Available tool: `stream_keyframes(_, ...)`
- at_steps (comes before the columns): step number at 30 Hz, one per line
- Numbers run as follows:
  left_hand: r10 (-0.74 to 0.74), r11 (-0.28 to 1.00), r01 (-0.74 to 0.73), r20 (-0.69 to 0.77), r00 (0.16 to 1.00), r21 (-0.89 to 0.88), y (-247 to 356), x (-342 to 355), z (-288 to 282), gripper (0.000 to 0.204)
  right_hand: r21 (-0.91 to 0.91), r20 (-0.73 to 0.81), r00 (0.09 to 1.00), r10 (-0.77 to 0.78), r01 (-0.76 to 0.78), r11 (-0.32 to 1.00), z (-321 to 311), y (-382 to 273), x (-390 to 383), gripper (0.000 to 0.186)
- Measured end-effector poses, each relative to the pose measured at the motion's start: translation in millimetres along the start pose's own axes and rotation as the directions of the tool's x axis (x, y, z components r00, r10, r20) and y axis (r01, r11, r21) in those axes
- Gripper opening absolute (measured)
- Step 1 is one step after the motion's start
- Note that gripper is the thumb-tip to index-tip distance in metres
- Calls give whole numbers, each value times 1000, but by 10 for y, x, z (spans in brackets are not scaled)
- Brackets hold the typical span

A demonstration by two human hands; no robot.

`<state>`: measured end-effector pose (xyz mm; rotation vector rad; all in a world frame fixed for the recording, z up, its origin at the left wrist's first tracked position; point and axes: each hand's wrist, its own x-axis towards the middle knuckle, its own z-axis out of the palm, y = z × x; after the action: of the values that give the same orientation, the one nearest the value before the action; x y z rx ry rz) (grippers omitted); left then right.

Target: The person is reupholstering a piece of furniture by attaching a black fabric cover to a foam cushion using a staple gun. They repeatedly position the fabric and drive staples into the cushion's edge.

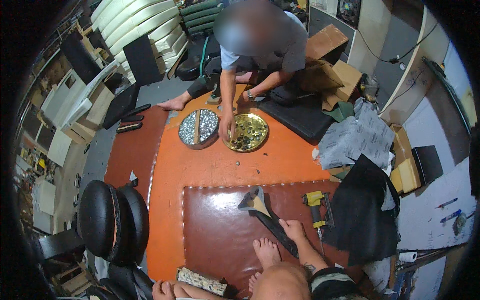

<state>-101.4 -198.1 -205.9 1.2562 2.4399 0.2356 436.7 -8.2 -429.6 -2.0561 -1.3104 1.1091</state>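
Note:
Low on the right, my right hand is closed on the edge of a long, narrow black-covered padded piece. Its far end flares out, showing grey and tan inside. My left hand is partly cut off at the lower edge, its visible fingers curled beside my leg; what they hold, if anything, is hidden. Near it lies a speckled foam block. A yellow-and-black pneumatic stapler rests right of the padded piece, on a brown leather-like sheet.
Across from me, a person reaches into a gold tray of small dark pieces. Beside it stands a round tin of silvery pieces. Black round cushions stand left; black fabric and cardboard boxes are right.

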Motion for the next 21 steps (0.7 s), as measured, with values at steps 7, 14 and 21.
stream_keyframes(7,-14,986,-25,-227,974,-167,-200,91,137,34,8,10,998,64,-64,998,7,31,51,70)
stream_keyframes(14,-21,983,-19,-215,976,-182,-212,114,130,33,16,-42,999,-3,4,1000,69,120,86,71)
stream_keyframes(21,11,991,-45,-248,969,-129,-139,71,124,31,-8,-25,1000,18,-18,1000,79,174,107,71)
